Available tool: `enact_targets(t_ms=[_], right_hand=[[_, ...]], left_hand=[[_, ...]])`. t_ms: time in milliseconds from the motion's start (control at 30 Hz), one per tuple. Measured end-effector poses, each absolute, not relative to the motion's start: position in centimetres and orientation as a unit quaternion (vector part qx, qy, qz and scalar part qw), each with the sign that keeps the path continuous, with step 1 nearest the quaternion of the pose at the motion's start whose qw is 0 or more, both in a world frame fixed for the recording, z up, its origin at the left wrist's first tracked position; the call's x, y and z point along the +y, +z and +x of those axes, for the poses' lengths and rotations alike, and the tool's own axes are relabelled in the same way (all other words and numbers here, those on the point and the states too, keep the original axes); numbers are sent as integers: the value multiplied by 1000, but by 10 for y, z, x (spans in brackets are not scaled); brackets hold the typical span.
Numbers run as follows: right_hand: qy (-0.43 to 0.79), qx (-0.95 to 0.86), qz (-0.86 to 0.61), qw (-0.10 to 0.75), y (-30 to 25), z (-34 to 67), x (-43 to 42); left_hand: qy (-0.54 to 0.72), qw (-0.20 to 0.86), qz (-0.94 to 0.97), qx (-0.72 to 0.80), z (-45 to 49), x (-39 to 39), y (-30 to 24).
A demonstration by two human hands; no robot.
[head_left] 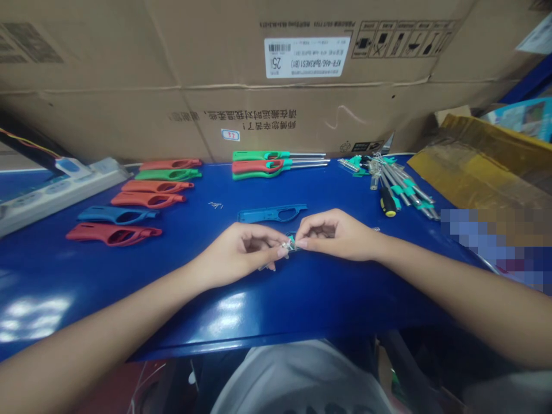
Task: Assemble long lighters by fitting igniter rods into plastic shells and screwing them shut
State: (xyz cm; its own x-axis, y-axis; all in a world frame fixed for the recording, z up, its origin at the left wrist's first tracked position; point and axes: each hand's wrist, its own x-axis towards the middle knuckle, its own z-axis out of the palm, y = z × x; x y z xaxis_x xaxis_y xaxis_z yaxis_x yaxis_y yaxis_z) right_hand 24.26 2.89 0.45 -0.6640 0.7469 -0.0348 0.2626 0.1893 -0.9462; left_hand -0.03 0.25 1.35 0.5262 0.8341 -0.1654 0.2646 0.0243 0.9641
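Left hand [241, 250]: over the middle of the blue worktop [302, 299], thumb & index fingers [280, 251] pinched narrow on the left end of the small part [290, 242]
Right hand [334, 233]: opposite the left one, fingertips [302, 244] closed on the right end of the same part; the two hands nearly touch
Small part: teal plastic w/ a bit of shiny metal, held between both hands just above the worktop, near the front centre; too small to tell more
Blue shell [271, 214]: lies flat just behind the hands, open side up, not touched
Row of shells [146, 199]: far left, 6 pcs in a slanted line, red, blue & green, well apart from the hands
Lighters [267, 164]: 3 long ones, green & red, at the back centre, side by side
Metal tubes [405, 184]: loose pile w/ teal ends, back right
Screwdriver [388, 202]: black & yellow handle, at the near edge of that pile
Screws [215, 204]: few tiny ones, left of the blue shell
Power strip [56, 187]: white, at the left edge
Cardboard boxes [215, 75]: stand behind the worktop
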Motion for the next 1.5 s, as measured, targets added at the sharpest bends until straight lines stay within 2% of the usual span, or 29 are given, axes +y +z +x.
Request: enact_targets(t_ms=[767,1500], right_hand=[[489,-776,-342,202,4,242,28],[491,-776,-331,218,1,242,27]], left_hand=[[219,582,657,426,2,1,12],[238,591,638,431,5,0,10]])
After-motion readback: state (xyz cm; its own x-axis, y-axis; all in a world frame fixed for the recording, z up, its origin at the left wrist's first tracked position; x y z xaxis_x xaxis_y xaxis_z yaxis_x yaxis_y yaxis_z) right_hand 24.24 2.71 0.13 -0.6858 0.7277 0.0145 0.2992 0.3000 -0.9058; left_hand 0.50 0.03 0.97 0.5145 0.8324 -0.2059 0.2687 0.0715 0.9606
